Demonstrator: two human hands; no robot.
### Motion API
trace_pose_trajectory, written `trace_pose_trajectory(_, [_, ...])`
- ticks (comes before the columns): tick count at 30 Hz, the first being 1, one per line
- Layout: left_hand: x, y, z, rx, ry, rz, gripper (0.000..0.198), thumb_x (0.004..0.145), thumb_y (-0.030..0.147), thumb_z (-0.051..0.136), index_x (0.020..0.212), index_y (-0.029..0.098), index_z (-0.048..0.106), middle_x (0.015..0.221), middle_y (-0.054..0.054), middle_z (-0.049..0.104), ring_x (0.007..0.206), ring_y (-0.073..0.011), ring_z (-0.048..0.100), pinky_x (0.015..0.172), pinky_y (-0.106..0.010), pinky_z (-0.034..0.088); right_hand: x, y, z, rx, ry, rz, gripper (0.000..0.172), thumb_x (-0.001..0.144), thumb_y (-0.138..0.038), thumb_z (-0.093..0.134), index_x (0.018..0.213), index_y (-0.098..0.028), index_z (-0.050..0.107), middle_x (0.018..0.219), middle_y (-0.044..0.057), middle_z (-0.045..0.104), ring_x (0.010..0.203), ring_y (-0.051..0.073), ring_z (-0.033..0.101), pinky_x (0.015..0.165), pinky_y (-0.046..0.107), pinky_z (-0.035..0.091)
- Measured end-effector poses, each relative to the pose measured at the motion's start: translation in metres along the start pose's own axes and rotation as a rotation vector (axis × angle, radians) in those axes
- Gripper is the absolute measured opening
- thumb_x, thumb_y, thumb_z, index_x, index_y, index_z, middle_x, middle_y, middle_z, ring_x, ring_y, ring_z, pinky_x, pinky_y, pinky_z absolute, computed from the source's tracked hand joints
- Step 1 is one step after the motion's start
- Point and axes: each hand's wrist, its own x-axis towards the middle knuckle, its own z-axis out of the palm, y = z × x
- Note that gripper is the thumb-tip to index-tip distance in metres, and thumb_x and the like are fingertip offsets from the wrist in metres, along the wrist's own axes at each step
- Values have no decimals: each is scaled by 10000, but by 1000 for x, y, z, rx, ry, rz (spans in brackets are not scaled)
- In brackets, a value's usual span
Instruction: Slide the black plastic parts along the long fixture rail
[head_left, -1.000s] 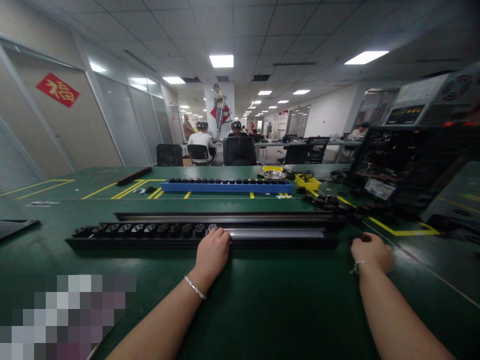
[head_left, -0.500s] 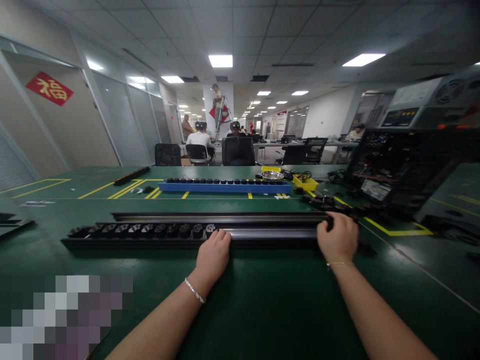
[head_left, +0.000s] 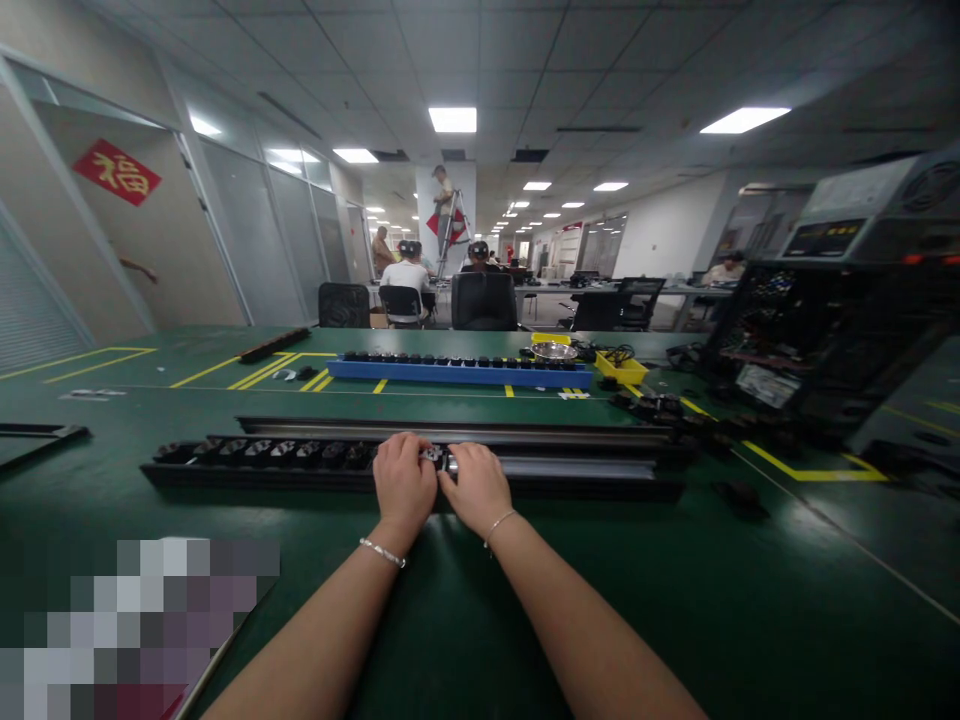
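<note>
Stretching widest, green table [head_left: 675, 620]: marked with yellow lines, it carries everything below.
Computer case [head_left: 817, 340]: open-sided, standing at the far right of the table.
Black rail [head_left: 585, 470]: long, lying crosswise right in front of the person, with a bare silvery rod along its right half; a second rail [head_left: 337, 426] lies just behind it, parallel.
Blue tray [head_left: 457, 372]: further back, well apart from the rails, lined with dark pieces.
Row of small black parts [head_left: 262, 450]: seated along the left half of the black rail, ending where the hands meet.
Left hand [head_left: 405, 480]: knuckles up, fingers curled down onto the rail at the row's right end; whether it grips a part cannot be told.
Right hand [head_left: 476, 485]: just beside the left, nearly touching it, fingers bent onto the rod's left end; its grip cannot be told either.
Yellow bin [head_left: 621, 368]: past the blue tray's right end.
Metal bowl [head_left: 553, 350]: just left of the bin.
End part [head_left: 435, 456]: glinting between the two sets of fingertips, on the rail.
</note>
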Motion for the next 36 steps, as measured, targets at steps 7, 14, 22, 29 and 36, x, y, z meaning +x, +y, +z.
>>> trace_pose_trajectory(7, [1,-2,5,-15,-27,-22,205,701,96,470,844,197,576,933,-62,596,946,-244,494,833,-367,387,9,-18,10,-38,12,174,263,808,-407,494,963,-252,641,1054,60,592,994,210,462,835,342,317])
trace_pose_trajectory(14, [0,1,3,-36,-69,-13,190,715,103,463,844,191,572,911,-68,604,909,-239,499,816,-371,403,8,-17,12,-14,54,172,234,811,-372,494,961,-258,632,1012,42,598,979,189,460,848,325,284])
trace_pose_trajectory(22, [0,1,3,-29,-86,-27,155,746,132,451,833,195,563,881,-60,597,863,-226,507,807,-356,400,11,-21,13,-22,57,216,233,828,-370,467,976,-302,634,998,33,597,960,196,462,824,334,284])
trace_pose_trajectory(29, [-2,2,2,-1,-188,31,162,770,137,432,789,199,581,826,-37,611,818,-203,539,747,-328,390,7,-15,11,-50,54,218,222,797,-364,508,941,-236,618,1001,44,599,969,204,470,794,317,331])
trace_pose_trajectory(36, [-6,6,1,75,-224,124,131,781,174,467,786,214,591,827,-38,620,842,-217,532,753,-346,366,3,-8,2,-101,58,259,254,790,-377,506,959,-218,612,1023,74,569,993,211,463,814,321,360])
